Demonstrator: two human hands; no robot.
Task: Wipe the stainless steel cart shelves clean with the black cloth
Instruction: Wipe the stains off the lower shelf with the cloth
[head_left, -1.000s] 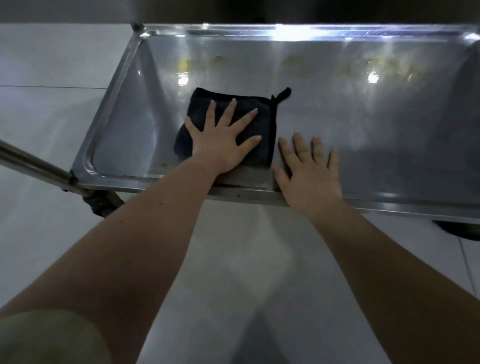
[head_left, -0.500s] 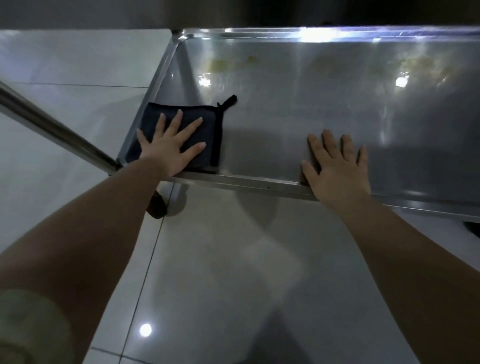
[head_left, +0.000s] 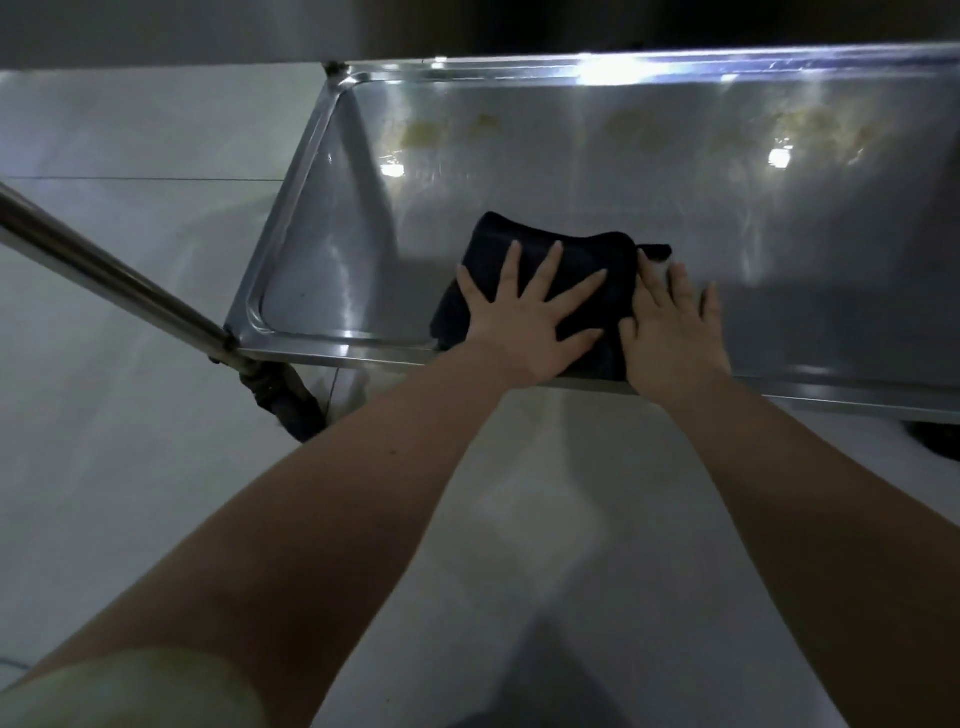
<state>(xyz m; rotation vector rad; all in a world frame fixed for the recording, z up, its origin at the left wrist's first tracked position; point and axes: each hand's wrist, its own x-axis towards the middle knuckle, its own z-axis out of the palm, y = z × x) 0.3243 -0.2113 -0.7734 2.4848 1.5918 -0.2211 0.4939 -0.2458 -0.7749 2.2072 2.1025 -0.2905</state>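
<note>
From the head view, down onto the stainless steel cart shelf (head_left: 519, 187): pressing the black cloth (head_left: 587, 247) flat with the left grip (head_left: 524, 317), fingers straight and spread, curled round nothing. Lies near the front rim, a small loop poking out at its right corner. Resting the right grip (head_left: 672, 332) palm-down against the cloth's right edge, fingers straight, holding nothing. Yellowish stains (head_left: 423, 134) along the far side. Off the left corner, a slanting metal post (head_left: 104, 270) and a dark caster (head_left: 283, 400) over pale floor tiles (head_left: 130, 130).
</note>
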